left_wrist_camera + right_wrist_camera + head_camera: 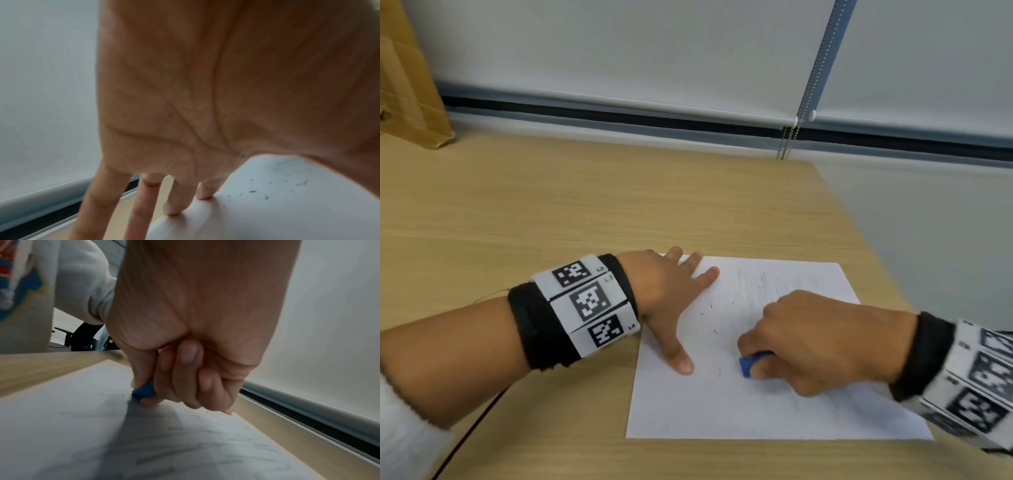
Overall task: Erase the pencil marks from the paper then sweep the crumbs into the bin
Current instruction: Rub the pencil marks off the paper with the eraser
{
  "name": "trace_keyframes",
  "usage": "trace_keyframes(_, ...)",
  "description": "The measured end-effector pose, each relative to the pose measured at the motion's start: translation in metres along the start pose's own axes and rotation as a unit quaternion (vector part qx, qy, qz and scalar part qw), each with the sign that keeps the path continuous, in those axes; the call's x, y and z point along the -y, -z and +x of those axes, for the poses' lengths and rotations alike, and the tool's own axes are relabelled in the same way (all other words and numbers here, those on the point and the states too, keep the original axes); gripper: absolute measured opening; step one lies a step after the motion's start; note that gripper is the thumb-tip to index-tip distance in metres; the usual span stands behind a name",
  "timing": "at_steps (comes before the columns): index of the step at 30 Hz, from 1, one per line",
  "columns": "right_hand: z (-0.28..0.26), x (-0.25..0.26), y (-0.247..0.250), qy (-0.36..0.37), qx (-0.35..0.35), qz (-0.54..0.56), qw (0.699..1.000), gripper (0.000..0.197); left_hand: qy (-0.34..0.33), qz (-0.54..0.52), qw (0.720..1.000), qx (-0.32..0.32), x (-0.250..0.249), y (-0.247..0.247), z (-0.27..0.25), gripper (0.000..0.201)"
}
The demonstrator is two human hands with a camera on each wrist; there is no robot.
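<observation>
A white sheet of paper [774, 411] lies on the wooden desk [551, 205] near its right edge. Faint pencil marks [767, 286] remain at its upper middle, and dark eraser crumbs [714, 330] are scattered across it. My left hand [671, 301] presses flat on the paper's left edge with fingers spread; the fingertips [202, 195] touch the sheet beside crumbs [252, 191]. My right hand [818, 339] pinches a blue eraser [750, 365] against the paper's middle. In the right wrist view the eraser [144, 391] shows under the curled fingers, on the sheet [61, 426]. No bin is in view.
A brown cardboard box [407, 85] stands at the desk's far left corner. Roller blinds [619, 51] with a bead chain [787, 140] hang behind the desk. The desk's right edge [876, 260] runs close to the paper. A black cable [465, 435] trails off the near edge.
</observation>
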State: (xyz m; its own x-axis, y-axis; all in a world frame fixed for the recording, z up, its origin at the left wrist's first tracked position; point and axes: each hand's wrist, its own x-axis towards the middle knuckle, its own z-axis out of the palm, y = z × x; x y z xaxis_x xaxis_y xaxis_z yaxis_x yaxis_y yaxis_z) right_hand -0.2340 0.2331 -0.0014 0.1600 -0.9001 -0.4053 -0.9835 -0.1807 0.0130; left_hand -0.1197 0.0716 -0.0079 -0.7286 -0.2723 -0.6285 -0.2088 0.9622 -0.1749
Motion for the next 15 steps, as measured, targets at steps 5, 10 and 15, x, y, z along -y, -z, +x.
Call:
trace_keyframes(5, 0.025, -0.013, 0.011, -0.062, -0.049, -0.038, 0.996, 0.022, 0.006, -0.003, 1.0, 0.015, -0.004, 0.003, -0.002, 0.139)
trace_keyframes(10, 0.019, -0.014, 0.004, -0.059, -0.054, -0.013, 0.997, 0.018, 0.009, -0.013, 1.0, 0.021, -0.005, 0.005, -0.003, 0.138)
trace_keyframes(15, -0.016, 0.009, -0.003, -0.003, -0.001, -0.015, 1.0, 0.018, 0.004, -0.017, 1.0, 0.018, -0.002, 0.002, 0.0, 0.14)
